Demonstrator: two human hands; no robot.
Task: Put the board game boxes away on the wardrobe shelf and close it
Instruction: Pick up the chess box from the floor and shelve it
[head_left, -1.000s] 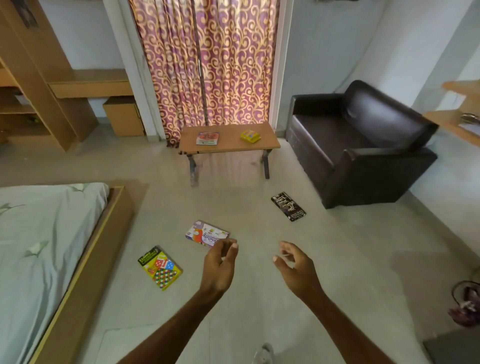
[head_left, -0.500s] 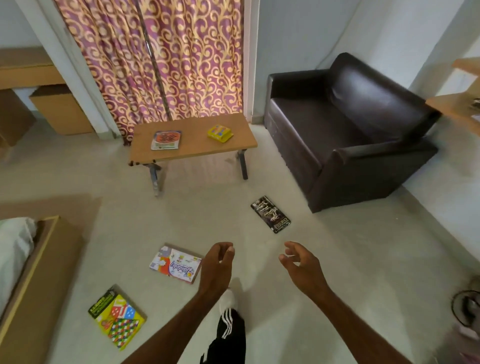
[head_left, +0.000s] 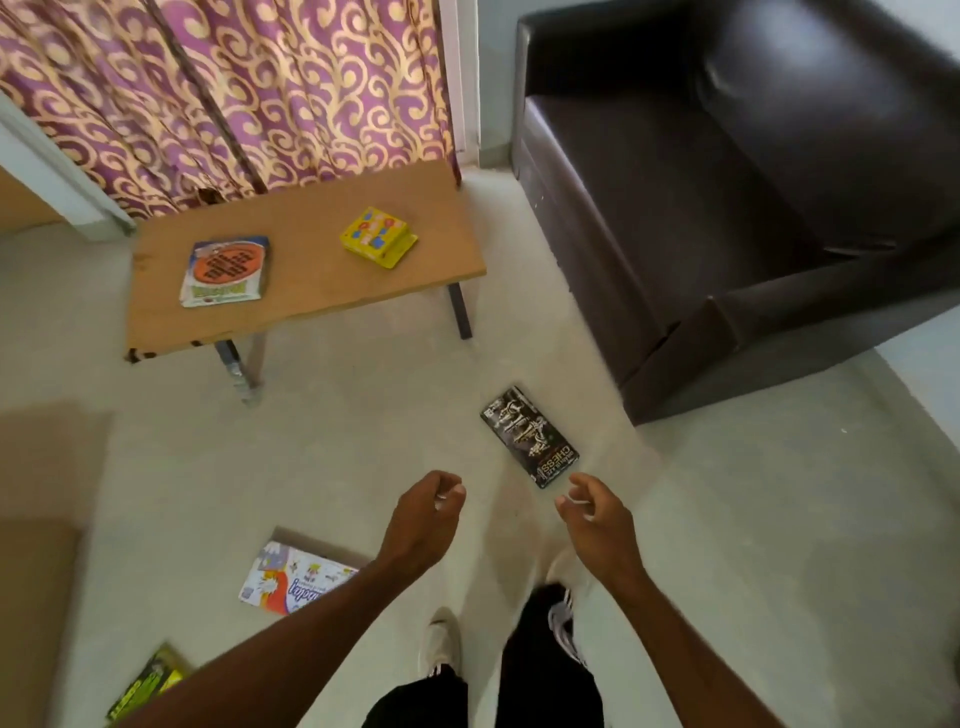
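A black chess box (head_left: 529, 435) lies flat on the floor just beyond my right hand (head_left: 597, 517), whose fingers hang loosely curled and hold nothing. My left hand (head_left: 423, 519) is also empty, fingers loosely curled, above the floor. A white box (head_left: 291, 579) lies by my left forearm, partly hidden by it. A yellow-green box (head_left: 143, 686) shows at the bottom left corner. On the low wooden table (head_left: 311, 306) rest an orange-and-white box (head_left: 226, 271) and a small yellow box (head_left: 378, 237). The wardrobe is out of view.
A dark brown leather sofa (head_left: 753, 182) fills the right side. A purple-and-gold curtain (head_left: 234, 88) hangs behind the table. A wooden bed frame edge (head_left: 36, 571) is at the left. My white shoes (head_left: 441, 644) stand on the pale floor.
I have walked forward; the table, sofa and chess box are nearer and larger. The bed has slid out to the left. Both hands stay empty and loosely curled.
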